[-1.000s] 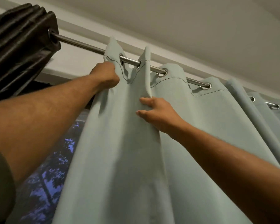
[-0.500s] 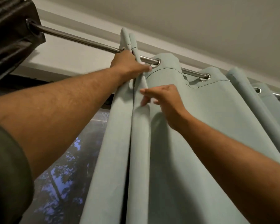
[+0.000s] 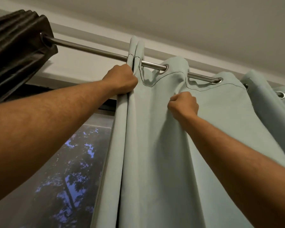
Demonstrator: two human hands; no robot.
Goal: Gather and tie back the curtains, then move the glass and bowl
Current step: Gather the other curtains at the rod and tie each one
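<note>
A dark curtain (image 3: 15, 51) is bunched at the far left of the rod (image 3: 92, 50). The left hand (image 3: 120, 79), its grip closed around the pale curtain's (image 3: 155, 153) two stacked leading folds, sits just under the rod. To its right, slightly lower, the right hand (image 3: 183, 106) pinches the next fold. Ungathered cloth runs on rightward along the rod's long axis, so the right grip is likely nearer. Glass and bowl are out of view.

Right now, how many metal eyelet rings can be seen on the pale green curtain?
4: one just right of the left hand, one further along the rod, two near the right edge. Others are likely hidden in folds.
</note>
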